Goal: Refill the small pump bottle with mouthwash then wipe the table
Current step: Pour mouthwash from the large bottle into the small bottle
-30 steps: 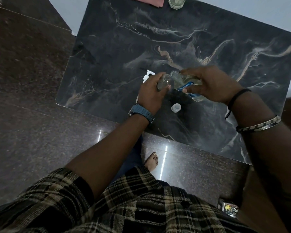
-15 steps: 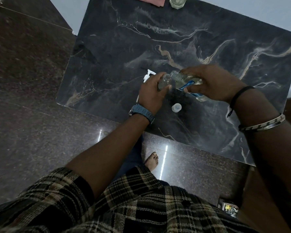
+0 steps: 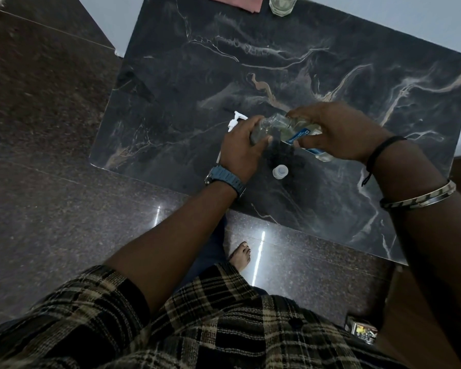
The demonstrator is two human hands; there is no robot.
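Observation:
My left hand (image 3: 241, 149) grips the small clear pump bottle (image 3: 261, 129) over the dark marble table (image 3: 317, 65). My right hand (image 3: 338, 130) holds the clear mouthwash bottle (image 3: 302, 133) with a blue label, tipped sideways, its neck (image 3: 276, 120) at the small bottle's open mouth. The white pump head (image 3: 236, 120) lies on the table just left of my left hand, partly hidden by it. A small white cap (image 3: 280, 171) stands on the table below the two bottles.
A pink cloth (image 3: 237, 1) and a clear glass (image 3: 282, 4) sit at the table's far edge. The table's near edge runs close to my wrists. Polished dark floor lies left and below, with a small box (image 3: 361, 330) at lower right.
Both hands and the two bottles stay nearly in place. The mouthwash bottle's neck stays against the small bottle's mouth.

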